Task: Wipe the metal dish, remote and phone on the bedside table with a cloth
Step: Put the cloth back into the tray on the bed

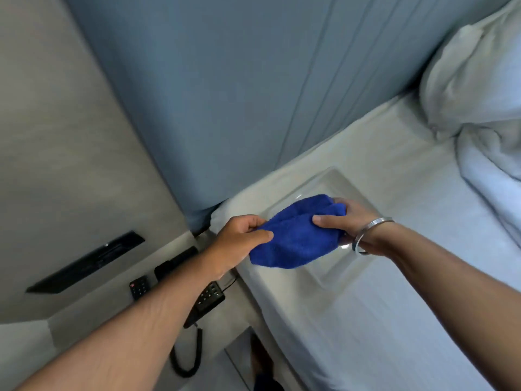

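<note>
Blue cloth [296, 235] held over metal dish [332, 221] on bed [394, 292].

Left hand [239, 241] pinched near-left edge of cloth, grip narrow on fabric; right hand [349, 221], bracelet [366, 235] at wrist, clutched far-right end, grip closed on same cloth. Dish lay flat on white sheet, partly covered by cloth. Remote [139, 287] and phone [207, 300] sat on desk [98, 300] at near left, just beside each other, coiled cord [186, 359] hanging below. Pillow [473, 69] far right.
</note>
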{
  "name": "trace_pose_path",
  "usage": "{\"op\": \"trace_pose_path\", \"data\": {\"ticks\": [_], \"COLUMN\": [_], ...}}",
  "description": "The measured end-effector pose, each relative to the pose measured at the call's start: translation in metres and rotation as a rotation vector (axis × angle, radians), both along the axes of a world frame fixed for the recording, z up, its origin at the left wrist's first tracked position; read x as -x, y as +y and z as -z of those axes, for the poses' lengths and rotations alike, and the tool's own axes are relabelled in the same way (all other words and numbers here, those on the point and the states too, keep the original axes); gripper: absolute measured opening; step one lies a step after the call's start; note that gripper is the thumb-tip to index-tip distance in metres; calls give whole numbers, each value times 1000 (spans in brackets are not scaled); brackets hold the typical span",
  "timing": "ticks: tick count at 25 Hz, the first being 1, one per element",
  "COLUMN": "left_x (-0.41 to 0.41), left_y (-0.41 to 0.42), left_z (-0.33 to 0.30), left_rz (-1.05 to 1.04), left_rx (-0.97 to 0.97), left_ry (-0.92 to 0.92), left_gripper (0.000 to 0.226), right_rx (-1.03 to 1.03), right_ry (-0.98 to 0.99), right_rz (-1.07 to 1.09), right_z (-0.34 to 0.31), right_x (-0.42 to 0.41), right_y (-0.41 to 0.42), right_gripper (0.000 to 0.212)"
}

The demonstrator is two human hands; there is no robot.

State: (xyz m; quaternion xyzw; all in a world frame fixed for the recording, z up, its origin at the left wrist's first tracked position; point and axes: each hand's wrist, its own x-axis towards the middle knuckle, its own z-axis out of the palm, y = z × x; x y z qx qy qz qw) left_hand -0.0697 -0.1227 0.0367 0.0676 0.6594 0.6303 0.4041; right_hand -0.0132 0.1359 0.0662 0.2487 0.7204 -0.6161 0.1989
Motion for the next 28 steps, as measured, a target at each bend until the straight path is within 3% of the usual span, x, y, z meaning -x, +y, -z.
{"op": "trace_pose_path", "data": {"ticks": [2,4,7,9,11,13,15,16,18,20,22,24,26,28], "left_x": [7,10,10,6,-1,-13,-24,-28,-30,-28,-29,-29,-27,-30], "left_y": [29,60,103,134,159,177,187,191,197,202,197,171,111,29], "left_z": [-2,8,37,62,85,100,112,118,126,129,123,117,116,122], "left_rz": [5,-15,-93,-140,-108,-9,250,426,716,830,791,553,240,89], "left_rx": [24,42,116,228,467,761,932,1004,1180,1262,1215,1090,1021,1097], "left_ry": [-7,-41,-82,-84,84,487,946,1047,999,984,992,994,968,924], "left_gripper": [13,8,4,10,23,32,30,34,52,56,58,61,61,66], "right_rx": [-150,-153,-204,-417,-740,-993,-1002,-979,-965,-1011,-1067,-1079,-1043,-984], "right_ry": [1,-6,-34,-80,-166,-155,-115,-147,-298,-359,-284,-122,129,413], "right_rz": [-78,-108,-129,-149,-249,-477,-682,-769,-909,-939,-861,-680,-532,-543], "right_z": [-5,-2,22,50,80,104,127,139,156,160,149,133,120,112], "right_x": [5,13,28,38,45,47,41,35,22,9,3,3,6,10], "right_y": [38,78,126,146,153,144,126,117,105,99,92,72,34,-19], "right_gripper": [65,73,56,50,58,59,56,57,64,67,68,65,61,61]}}
